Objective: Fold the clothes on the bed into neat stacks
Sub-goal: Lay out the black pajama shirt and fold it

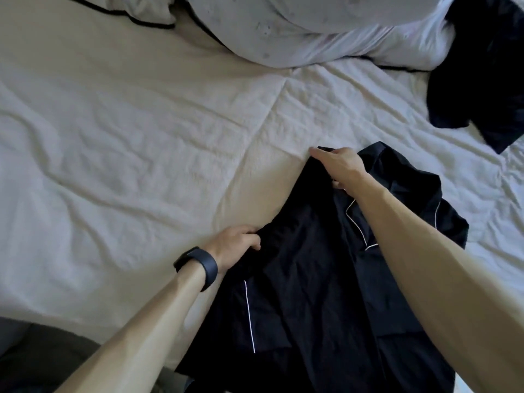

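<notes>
A dark shirt (326, 279) with thin white piping lies spread on the white bed (127, 137), lower right of centre in the frame. The left hand (235, 242), a dark band (198, 266) on its wrist, grips the shirt's left edge. The right hand (338, 165) pinches the fabric at its top corner. Another dark garment (482, 72) lies bunched at the upper right, beside white pillows (312, 32) along the top.

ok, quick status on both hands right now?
left hand: closed, gripping the left edge of the dark shirt.
right hand: closed, gripping the same shirt's top edge by the collar.
</notes>
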A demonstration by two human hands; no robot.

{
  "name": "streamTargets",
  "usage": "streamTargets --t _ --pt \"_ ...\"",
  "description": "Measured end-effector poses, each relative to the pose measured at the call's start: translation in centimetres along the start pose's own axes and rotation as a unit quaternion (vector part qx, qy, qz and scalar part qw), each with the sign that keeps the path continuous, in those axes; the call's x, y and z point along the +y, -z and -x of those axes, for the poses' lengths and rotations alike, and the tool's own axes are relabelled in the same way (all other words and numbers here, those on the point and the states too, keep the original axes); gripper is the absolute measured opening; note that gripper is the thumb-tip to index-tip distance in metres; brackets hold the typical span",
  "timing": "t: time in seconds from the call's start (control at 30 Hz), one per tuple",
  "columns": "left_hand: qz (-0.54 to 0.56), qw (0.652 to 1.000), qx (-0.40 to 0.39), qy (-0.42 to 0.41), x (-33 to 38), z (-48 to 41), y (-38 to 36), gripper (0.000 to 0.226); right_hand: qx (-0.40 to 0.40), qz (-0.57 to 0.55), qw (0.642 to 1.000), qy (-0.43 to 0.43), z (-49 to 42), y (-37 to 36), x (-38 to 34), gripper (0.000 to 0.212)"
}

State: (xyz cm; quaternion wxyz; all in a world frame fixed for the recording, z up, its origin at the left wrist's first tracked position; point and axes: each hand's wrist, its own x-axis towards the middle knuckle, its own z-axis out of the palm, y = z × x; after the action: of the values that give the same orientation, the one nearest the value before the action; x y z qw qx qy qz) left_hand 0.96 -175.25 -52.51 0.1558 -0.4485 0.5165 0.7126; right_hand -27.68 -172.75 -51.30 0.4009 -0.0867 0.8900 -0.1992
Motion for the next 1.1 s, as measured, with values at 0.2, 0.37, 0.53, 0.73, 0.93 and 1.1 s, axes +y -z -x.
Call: streamTargets --t 0.2,0.37,0.53,0.73,0.93,1.1 --pt "-0.202 0.976 0.075 -0.011 1.3 -1.6 -0.8 0.018 -0.002 -0.039 0.998 0.054 -0.2 -0.5 0.5 0.016" --pt "-0.229 0.962 0.145 -0.025 -0.6 -1.5 -1.6 0.022 -0.021 -0.195 0.979 0.048 0.5 -0.3 2.3 0.021" --pt "-0.265 0.947 0.179 -0.022 -0.4 -1.6 -2.2 0.026 0.007 -0.138 0.989 0.058 4.6 0.1 4.5 0.042" --pt "-0.291 0.944 0.156 -0.015 4.3 -3.2 -3.0 0.054 0.043 -0.073 0.996 0.024 13.9 -1.0 14.3 0.046" --pt "-0.279 0.942 0.182 -0.044 9.9 -8.9 -5.4 0.039 0.055 -0.038 0.996 -0.058 20.0 -0.8 25.6 0.039" --pt "-0.307 0.902 0.285 -0.107 8.8 -9.8 -7.1 0.032 0.066 0.06 0.994 -0.067 21.7 0.9 32.9 0.018"
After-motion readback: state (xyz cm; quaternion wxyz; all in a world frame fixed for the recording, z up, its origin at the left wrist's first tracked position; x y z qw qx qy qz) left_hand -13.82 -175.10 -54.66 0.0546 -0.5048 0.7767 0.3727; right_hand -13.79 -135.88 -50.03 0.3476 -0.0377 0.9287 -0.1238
